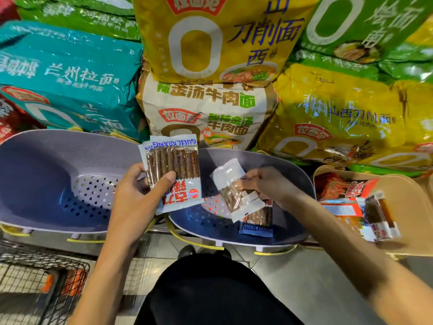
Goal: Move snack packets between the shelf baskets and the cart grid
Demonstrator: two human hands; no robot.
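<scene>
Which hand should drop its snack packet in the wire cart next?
Probably the left hand: it grips a flat packet and the cart grid lies on its side. The right hand holds a crumpled packet over the middle basket, farther away.

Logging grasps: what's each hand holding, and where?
The left hand grips a snack packet by its side edge; the right hand pinches a second packet at its middle.
</scene>
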